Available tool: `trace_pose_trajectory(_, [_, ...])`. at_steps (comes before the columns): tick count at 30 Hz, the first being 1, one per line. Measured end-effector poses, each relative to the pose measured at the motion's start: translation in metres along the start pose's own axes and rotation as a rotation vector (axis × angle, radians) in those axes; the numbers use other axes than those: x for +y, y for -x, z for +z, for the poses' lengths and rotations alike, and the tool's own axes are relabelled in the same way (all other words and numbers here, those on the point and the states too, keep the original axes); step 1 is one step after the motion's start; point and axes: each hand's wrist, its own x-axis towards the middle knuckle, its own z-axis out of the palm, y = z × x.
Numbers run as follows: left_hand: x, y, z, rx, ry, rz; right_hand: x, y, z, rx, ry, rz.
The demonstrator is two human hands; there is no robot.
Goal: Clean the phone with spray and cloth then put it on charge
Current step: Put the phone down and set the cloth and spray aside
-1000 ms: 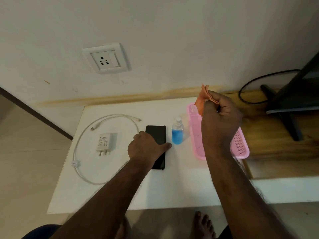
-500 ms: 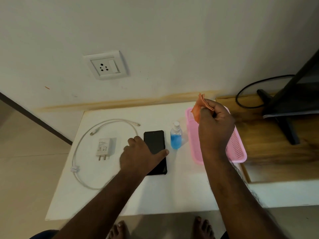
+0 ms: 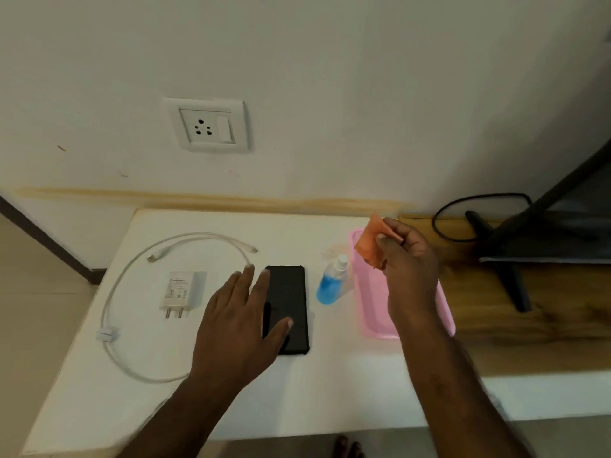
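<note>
A black phone lies flat on the white table. My left hand is spread over the phone's left side with straight fingers, the thumb across its lower part. A small spray bottle with blue liquid stands just right of the phone. My right hand pinches an orange cloth above the far end of a pink basket. A white charger adapter lies left of the phone, inside the loop of a white cable. A wall socket is above the table.
A wooden shelf adjoins the table on the right. On it stands a dark screen on a stand with a black cable looping behind. My bare toes show below the table's front edge.
My left hand has opened from curled fingers to spread straight fingers over the phone. My right hand with the orange cloth has lowered a little toward the basket.
</note>
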Motion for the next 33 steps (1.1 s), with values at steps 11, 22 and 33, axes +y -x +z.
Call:
trace_pose_trajectory(11, [-0.021,-0.005,-0.018,0.087,0.02,-0.103,-0.042,-0.046,0.066,-0.461,0.409,0.188])
trace_pose_trajectory(22, [-0.024,-0.006,-0.015,0.044,0.088,-0.125,-0.035,-0.094,0.102,-0.638,0.927,0.064])
trace_pose_trajectory(33, [-0.023,-0.006,-0.013,0.062,0.102,-0.125,-0.072,-0.095,0.036,-0.506,0.352,0.087])
